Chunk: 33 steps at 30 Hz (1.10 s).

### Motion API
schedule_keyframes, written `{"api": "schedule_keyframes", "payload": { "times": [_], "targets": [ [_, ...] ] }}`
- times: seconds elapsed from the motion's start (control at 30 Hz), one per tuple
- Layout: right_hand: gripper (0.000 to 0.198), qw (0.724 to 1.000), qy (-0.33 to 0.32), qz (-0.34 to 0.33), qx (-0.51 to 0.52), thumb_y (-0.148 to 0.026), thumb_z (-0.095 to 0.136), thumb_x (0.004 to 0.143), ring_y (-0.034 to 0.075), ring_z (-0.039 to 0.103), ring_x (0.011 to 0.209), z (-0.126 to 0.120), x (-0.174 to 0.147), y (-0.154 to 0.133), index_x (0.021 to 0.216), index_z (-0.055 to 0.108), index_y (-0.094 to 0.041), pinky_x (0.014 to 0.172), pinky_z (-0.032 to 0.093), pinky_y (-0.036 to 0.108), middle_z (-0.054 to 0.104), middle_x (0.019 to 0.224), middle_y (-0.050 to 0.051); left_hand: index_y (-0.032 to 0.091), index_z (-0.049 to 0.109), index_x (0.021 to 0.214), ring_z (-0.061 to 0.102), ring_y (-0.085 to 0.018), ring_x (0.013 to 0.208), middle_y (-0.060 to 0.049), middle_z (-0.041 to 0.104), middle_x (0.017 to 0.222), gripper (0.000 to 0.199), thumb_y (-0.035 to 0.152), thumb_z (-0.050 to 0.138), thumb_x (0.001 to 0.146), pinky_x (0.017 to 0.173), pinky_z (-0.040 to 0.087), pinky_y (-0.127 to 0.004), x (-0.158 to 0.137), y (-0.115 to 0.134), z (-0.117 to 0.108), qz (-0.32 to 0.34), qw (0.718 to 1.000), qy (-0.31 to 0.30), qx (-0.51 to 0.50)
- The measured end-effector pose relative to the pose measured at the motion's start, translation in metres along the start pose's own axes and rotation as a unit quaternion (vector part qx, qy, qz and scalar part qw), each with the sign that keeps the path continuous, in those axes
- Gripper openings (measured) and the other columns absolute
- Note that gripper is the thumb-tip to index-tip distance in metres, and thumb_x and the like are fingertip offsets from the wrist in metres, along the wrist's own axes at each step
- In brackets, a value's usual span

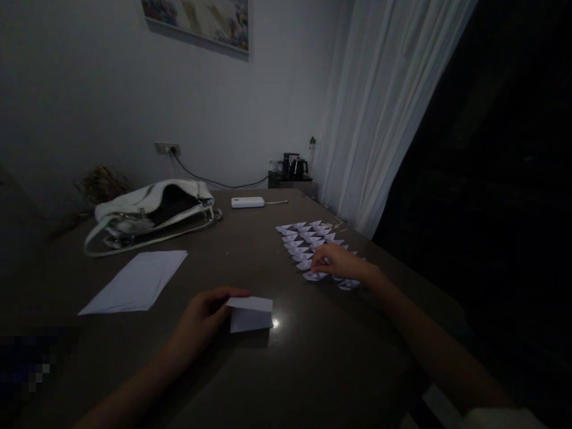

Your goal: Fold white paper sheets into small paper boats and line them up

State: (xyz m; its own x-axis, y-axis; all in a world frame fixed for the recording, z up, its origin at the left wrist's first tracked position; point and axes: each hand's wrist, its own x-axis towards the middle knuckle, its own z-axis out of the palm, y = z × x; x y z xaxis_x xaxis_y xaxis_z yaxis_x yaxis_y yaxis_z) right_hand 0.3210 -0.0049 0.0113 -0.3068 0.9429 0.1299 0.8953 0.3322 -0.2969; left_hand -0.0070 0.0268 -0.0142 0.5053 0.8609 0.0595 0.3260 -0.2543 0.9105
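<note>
My left hand (210,313) pinches the left edge of a folded white sheet of paper (251,316) just above the table. Over on the right, my right hand (333,260) has its thumb and fingers closed on a small folded paper boat (314,276) at the near end of several rows of paper boats (308,235). That boat appears to rest on the table among the others. Part of the rows is hidden behind my right hand and wrist. Another paper boat (349,285) sits just below my wrist.
A stack of white paper (136,280) lies at the left, in front of a white handbag (154,205) with its strap (147,243) on the table. Farther back is a white power bank (248,202) with a short cable. A black kettle (298,168) stands beyond the table (214,381).
</note>
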Motion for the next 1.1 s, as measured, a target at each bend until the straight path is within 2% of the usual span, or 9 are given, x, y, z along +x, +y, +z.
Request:
{"api": "schedule_keyframes", "payload": {
  "times": [0.17,0.3,0.4,0.63,0.8,0.97,1.1],
  "targets": [
    [0.011,1.000,0.012,-0.003,-0.005,-0.023,0.064,0.079,0.015,0.058,0.070,-0.005,-0.001,-0.005,0.081,0.071,-0.016,0.065,0.039,0.023,0.066,0.075,0.004,0.018,0.072,0.095,0.062,-0.028,0.097,-0.008,0.070,0.102,0.036,0.034,0.052,0.070,0.087,0.047,-0.038,0.000,-0.002,-0.001,0.011,1.000,-0.009,0.015],
    [0.018,0.998,0.065,0.010,0.008,-0.033,0.066,0.077,0.015,0.057,0.073,-0.019,-0.012,-0.004,0.082,0.071,-0.016,0.065,0.039,0.024,0.066,0.080,0.005,0.019,0.072,0.094,0.062,-0.028,0.098,-0.008,0.070,0.103,0.034,0.034,0.053,0.071,0.086,0.047,-0.037,0.000,-0.003,-0.002,0.010,1.000,-0.011,0.008],
    [0.026,0.995,0.094,0.018,0.017,-0.039,0.062,0.080,0.014,0.054,0.067,-0.029,-0.024,-0.001,0.078,0.070,-0.015,0.062,0.038,0.023,0.064,0.074,0.004,0.018,0.072,0.095,0.062,-0.028,0.097,-0.009,0.070,0.102,0.035,0.036,0.054,0.071,0.087,0.047,-0.038,0.000,-0.003,-0.001,0.008,1.000,-0.011,0.003],
    [0.052,0.995,0.036,0.088,-0.001,-0.048,0.036,0.092,0.014,0.052,0.062,-0.032,-0.034,0.004,0.073,0.071,-0.015,0.061,0.037,0.024,0.062,0.070,0.005,0.017,0.072,0.096,0.062,-0.028,0.096,-0.009,0.070,0.102,0.038,0.037,0.052,0.071,0.086,0.047,-0.038,-0.001,0.002,-0.001,-0.009,1.000,-0.015,0.017],
    [0.065,0.989,0.046,0.138,-0.019,-0.050,0.022,0.094,0.016,0.053,0.063,-0.033,-0.033,0.006,0.075,0.072,-0.014,0.063,0.038,0.026,0.063,0.070,0.007,0.018,0.072,0.095,0.061,-0.028,0.100,-0.009,0.069,0.104,0.036,0.034,0.053,0.070,0.087,0.046,-0.037,0.000,0.001,-0.002,-0.010,1.000,-0.010,0.016],
    [0.066,0.981,0.035,0.191,-0.026,-0.052,0.023,0.093,0.018,0.056,0.064,-0.034,-0.034,0.010,0.074,0.072,-0.014,0.065,0.039,0.027,0.064,0.071,0.010,0.018,0.072,0.096,0.062,-0.029,0.097,-0.009,0.070,0.102,0.037,0.038,0.053,0.071,0.088,0.046,-0.040,-0.001,0.001,-0.002,-0.004,1.000,-0.019,0.013],
    [0.065,0.978,0.028,0.204,-0.025,-0.050,0.023,0.094,0.017,0.054,0.060,-0.034,-0.034,0.009,0.072,0.072,-0.014,0.062,0.038,0.027,0.064,0.068,0.009,0.017,0.072,0.096,0.061,-0.029,0.100,-0.009,0.069,0.104,0.036,0.037,0.053,0.072,0.089,0.046,-0.038,-0.001,-0.001,-0.001,0.002,1.000,-0.017,0.009]
  ]
}}
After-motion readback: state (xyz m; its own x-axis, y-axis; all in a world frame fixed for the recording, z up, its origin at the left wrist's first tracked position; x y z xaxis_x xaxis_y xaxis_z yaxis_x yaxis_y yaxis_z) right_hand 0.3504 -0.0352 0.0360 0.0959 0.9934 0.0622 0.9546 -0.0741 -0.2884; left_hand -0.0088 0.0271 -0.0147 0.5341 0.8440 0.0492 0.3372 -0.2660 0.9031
